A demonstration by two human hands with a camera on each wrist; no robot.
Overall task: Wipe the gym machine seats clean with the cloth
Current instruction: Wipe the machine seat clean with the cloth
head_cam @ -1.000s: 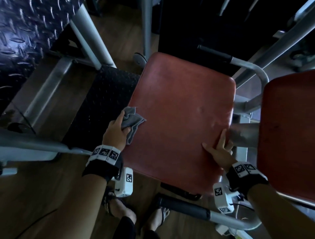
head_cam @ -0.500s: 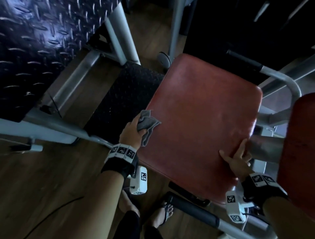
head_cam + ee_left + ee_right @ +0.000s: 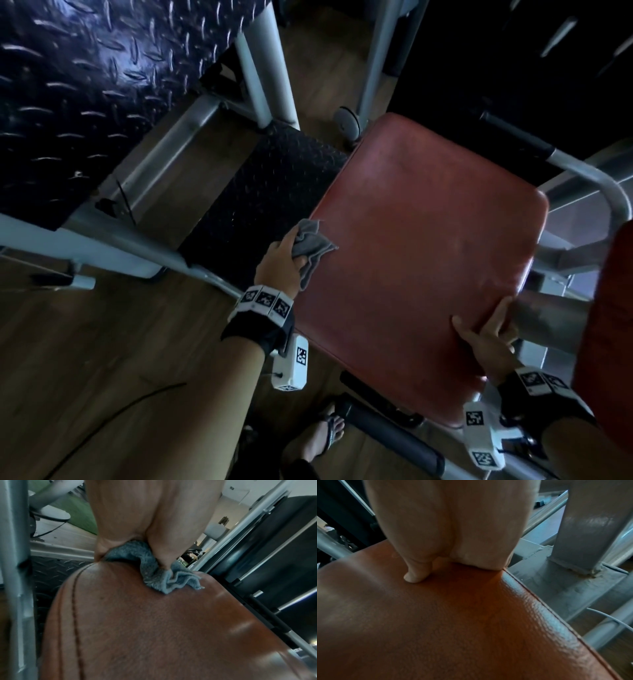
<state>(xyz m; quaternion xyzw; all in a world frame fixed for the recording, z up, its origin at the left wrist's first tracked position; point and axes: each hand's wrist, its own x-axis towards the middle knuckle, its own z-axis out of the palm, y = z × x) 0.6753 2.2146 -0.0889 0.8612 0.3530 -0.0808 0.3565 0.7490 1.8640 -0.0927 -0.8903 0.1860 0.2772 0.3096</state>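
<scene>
Nearest, the right hand (image 3: pixel 488 337) steadies the red seat (image 3: pixel 418 253), its grip curled over the right edge. Farther left, the left hand (image 3: pixel 279 262) holds the bunched grey cloth (image 3: pixel 310 245) at the seat's left edge (most padding apparently unwiped).

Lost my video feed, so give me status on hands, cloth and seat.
Left hand grips grey cloth at red seat's left edge. Right hand holds seat's right edge, thumb on top. Nothing lying on seat.
</scene>
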